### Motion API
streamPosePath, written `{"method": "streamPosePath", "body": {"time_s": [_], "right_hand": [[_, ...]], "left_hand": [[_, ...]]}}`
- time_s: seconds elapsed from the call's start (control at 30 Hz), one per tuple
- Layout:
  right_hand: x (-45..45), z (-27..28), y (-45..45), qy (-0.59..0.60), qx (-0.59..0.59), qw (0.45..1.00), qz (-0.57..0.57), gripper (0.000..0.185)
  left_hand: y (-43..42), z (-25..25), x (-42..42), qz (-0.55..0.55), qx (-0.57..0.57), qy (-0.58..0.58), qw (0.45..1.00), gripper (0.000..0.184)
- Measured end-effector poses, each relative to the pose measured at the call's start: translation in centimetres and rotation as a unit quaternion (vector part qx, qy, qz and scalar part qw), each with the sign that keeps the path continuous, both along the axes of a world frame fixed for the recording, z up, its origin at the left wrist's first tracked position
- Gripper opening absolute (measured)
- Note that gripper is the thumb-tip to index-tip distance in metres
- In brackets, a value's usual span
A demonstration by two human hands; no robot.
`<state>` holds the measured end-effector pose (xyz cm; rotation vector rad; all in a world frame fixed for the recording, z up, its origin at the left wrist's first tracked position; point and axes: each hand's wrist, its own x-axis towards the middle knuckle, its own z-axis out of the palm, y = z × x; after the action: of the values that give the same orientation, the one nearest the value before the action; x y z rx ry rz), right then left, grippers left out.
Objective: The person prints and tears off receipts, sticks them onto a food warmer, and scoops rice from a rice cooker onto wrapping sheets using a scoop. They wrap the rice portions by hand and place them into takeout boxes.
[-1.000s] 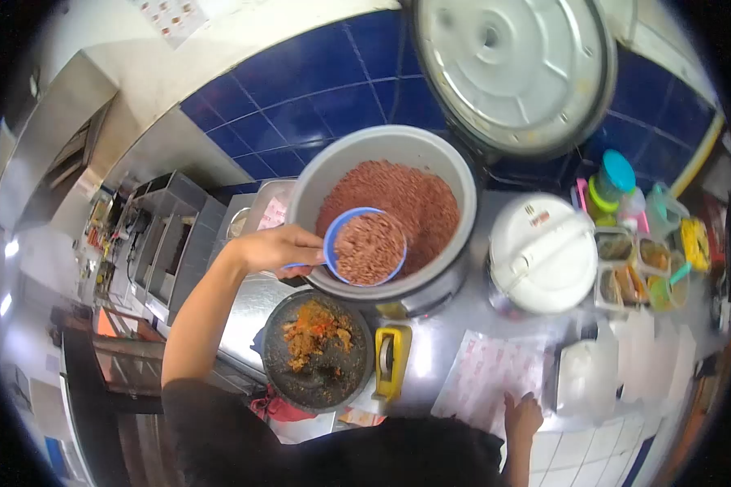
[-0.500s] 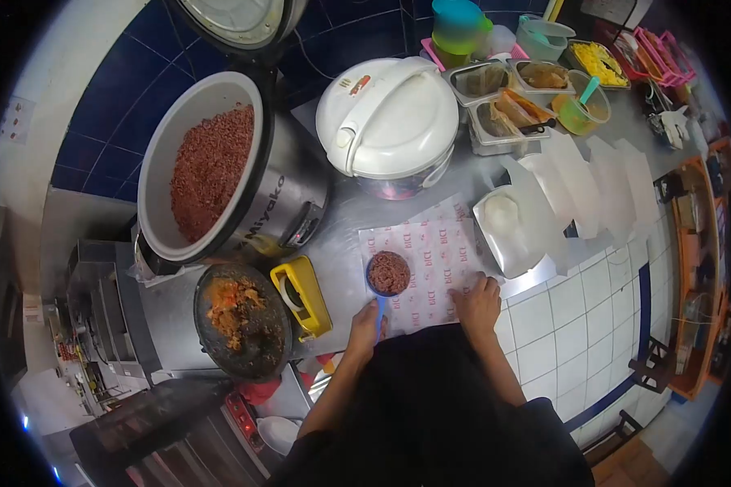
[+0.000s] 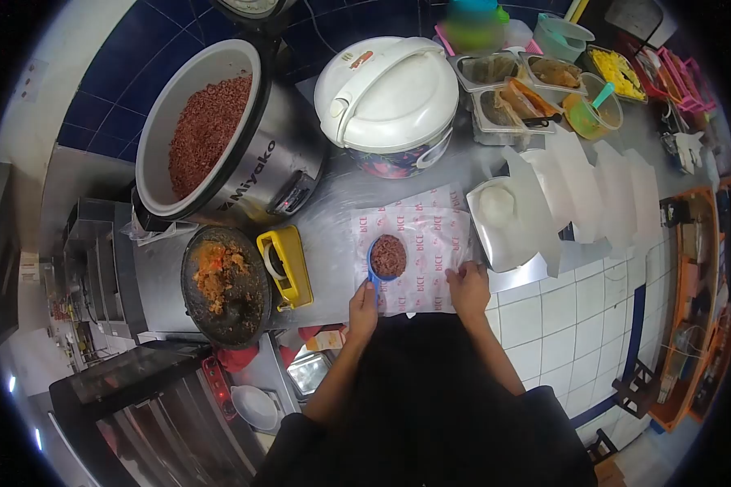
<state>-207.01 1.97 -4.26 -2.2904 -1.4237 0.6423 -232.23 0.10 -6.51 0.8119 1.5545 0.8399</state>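
My left hand grips the handle of a blue scoop. Reddish-brown cooked rice fills the scoop, which is over the left part of a sheet of printed wrapping paper. The blue rim shows mainly on the left and lower sides; whether the scoop touches the paper I cannot tell. At the paper's right side, my right hand has its fingers bent and closed on the sheet near its edge.
A large Miyako rice cooker with red rice stands open at left. Before it are a stone mortar with orange paste and a yellow tape dispenser. A white lidded rice container stands behind; open paper boxes line the right.
The view has shifted slightly, so the counter items appear higher. The scoop looks a little more tilted, with its rice still in it. My right fingers have drawn closer together at the paper's right side.
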Motion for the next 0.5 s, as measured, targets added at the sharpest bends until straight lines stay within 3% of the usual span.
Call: {"method": "streamPosePath", "body": {"time_s": [0.07, 0.17, 0.27, 0.37, 0.5], "right_hand": [[-0.3, 0.8, 0.0, -0.017, 0.078, 0.997, 0.019, 0.046], [-1.0, 1.8, 0.7, 0.317, 0.094, 0.942, -0.062, 0.039], [-2.0, 2.0, 1.2, 0.458, 0.129, 0.874, -0.101, 0.040], [-1.8, 3.0, 1.1, 0.500, 0.118, 0.855, -0.064, 0.046], [-1.6, 2.7, 1.0, 0.511, 0.109, 0.851, -0.052, 0.045]], "left_hand": [[-0.2, 0.1, 0.2, 0.020, 0.005, -0.006, 1.000, 0.046], [-0.6, 0.8, 0.7, 0.031, 0.083, 0.076, 0.993, 0.043], [-0.8, 2.3, 1.3, -0.015, 0.153, 0.175, 0.972, 0.048], [-1.1, 4.9, 3.2, -0.074, 0.188, 0.300, 0.932, 0.050], [-1.8, 5.7, 5.7, -0.199, 0.155, 0.356, 0.900, 0.056]]}}
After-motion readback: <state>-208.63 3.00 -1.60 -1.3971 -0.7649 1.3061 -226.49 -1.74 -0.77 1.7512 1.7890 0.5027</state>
